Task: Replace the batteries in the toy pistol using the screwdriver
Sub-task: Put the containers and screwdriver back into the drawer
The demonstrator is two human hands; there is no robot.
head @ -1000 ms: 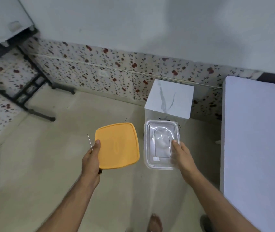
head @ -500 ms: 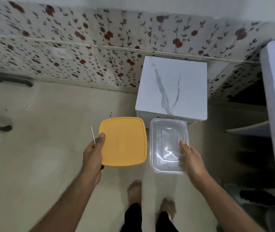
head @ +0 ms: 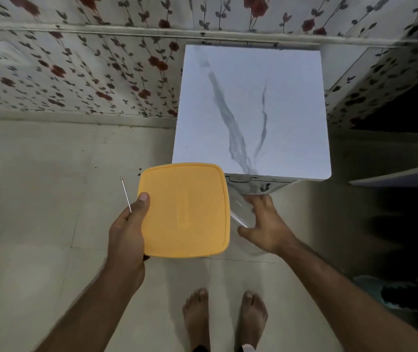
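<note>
- The left hand [head: 126, 229] grips the left edge of a yellow-orange lid [head: 185, 209], thumb lying flat on its top surface, fingers curled beneath.
- The same hand also holds the screwdriver [head: 125, 194]: its thin metal shaft emerges from the fist just left of the thumb, beside the lid's left edge.
- The shaft's long axis runs up and slightly left in the view, tip pointing away from the person toward the floral wall [head: 75, 72]. The handle is hidden in the hand.
- The right hand [head: 264, 222] holds a clear plastic container [head: 238, 212], blurred and partly hidden behind the lid, fingers spread around it.
- Both hands are just in front of a white marbled table [head: 251, 110], above the tiled floor [head: 37, 199].
- Bare feet [head: 224, 318] stand below.
</note>
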